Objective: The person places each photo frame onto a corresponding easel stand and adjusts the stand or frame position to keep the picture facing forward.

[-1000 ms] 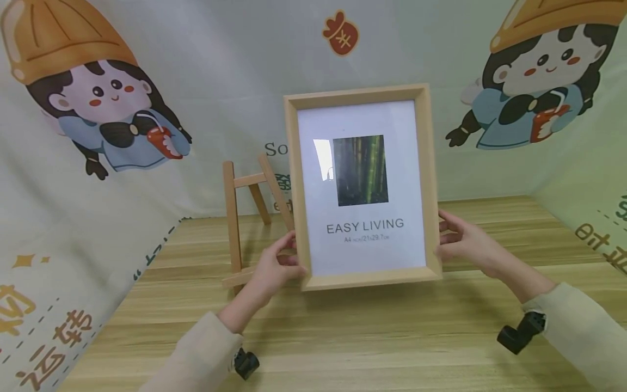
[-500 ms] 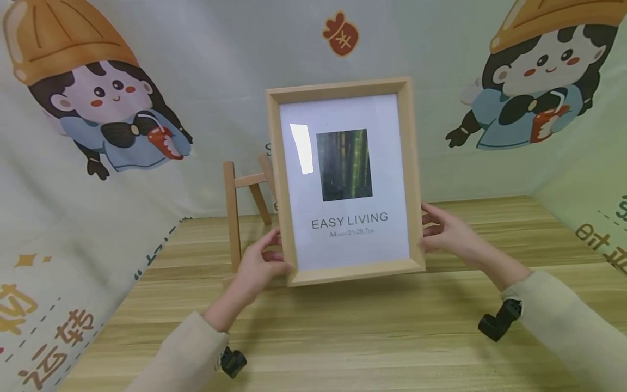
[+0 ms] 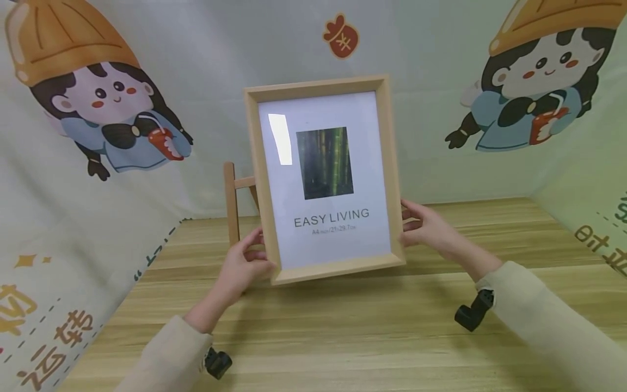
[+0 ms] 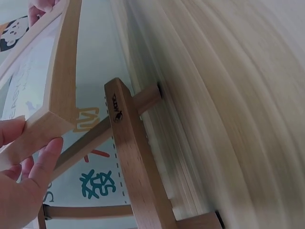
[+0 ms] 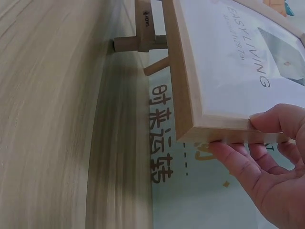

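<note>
A picture frame [image 3: 325, 261] with a pale wooden border and a bamboo picture is held up, tilted slightly counterclockwise in the head view. My left hand [image 3: 243, 267] grips its lower left side, thumb at the front and fingers at the outer edge. On the opposite side my right hand [image 3: 428, 228] holds the lower right edge, its thumb [image 5: 279, 119] on the front and fingers beneath. Behind the frame stands a small wooden easel [image 3: 230, 201], mostly hidden by it in the head view. The left wrist view shows the easel's crossbar [image 4: 136, 152] close below the frame.
The wood-grain table [image 3: 367, 337] spreads under both hands. A pale printed cloth [image 3: 206, 98] with cartoon figures hangs behind and along the sides. Black wrist cameras [image 3: 217, 363] sit on both sleeves.
Both hands have carried the picture frame to the left and slightly up, so it now covers more of the easel. The easel has stayed put.
</note>
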`<state>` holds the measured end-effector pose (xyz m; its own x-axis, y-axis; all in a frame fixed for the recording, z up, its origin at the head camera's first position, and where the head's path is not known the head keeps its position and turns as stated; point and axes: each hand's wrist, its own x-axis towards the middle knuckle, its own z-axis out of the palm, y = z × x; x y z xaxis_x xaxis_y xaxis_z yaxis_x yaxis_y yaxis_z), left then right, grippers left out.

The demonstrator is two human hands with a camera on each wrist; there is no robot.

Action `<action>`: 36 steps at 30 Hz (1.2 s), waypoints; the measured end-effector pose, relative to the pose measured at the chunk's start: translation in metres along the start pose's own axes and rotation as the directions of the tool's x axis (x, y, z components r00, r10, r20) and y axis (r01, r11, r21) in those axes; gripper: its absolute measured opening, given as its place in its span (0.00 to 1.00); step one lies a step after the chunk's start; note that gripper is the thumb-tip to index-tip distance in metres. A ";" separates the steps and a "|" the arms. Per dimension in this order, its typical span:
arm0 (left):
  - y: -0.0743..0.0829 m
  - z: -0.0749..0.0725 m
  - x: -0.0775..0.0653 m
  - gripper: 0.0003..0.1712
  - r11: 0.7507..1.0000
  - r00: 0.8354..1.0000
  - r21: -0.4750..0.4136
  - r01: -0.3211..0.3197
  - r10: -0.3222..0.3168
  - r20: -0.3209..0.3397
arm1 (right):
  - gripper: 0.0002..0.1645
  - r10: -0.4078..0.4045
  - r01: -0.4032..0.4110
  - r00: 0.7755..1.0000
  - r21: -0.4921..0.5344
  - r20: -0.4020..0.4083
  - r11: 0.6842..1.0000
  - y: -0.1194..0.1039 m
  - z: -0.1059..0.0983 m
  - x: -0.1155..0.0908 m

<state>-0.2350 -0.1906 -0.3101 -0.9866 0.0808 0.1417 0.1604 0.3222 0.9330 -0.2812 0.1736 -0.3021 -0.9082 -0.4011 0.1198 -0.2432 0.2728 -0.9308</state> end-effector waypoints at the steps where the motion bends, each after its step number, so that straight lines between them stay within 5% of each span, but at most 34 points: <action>1: 0.000 -0.002 0.000 0.46 1.000 1.000 0.000 -0.003 0.003 -0.002 | 0.51 -0.002 0.002 1.000 0.004 0.001 1.000 0.000 0.001 0.002; 19: -0.007 -0.030 -0.006 0.47 0.999 0.998 0.047 0.026 -0.023 -0.059 | 0.52 -0.005 0.004 1.000 0.016 0.026 1.000 -0.009 0.024 0.033; 36: -0.021 -0.060 -0.009 0.47 0.998 0.996 0.049 -0.031 0.035 -0.087 | 0.54 -0.025 0.023 0.998 0.025 0.054 0.999 -0.021 0.052 0.060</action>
<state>-0.2312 -0.2548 -0.3108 -0.9791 0.0100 0.2029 0.1925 0.3649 0.9109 -0.3133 0.0986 -0.2934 -0.8822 -0.4544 0.1240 -0.2559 0.2414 -0.9361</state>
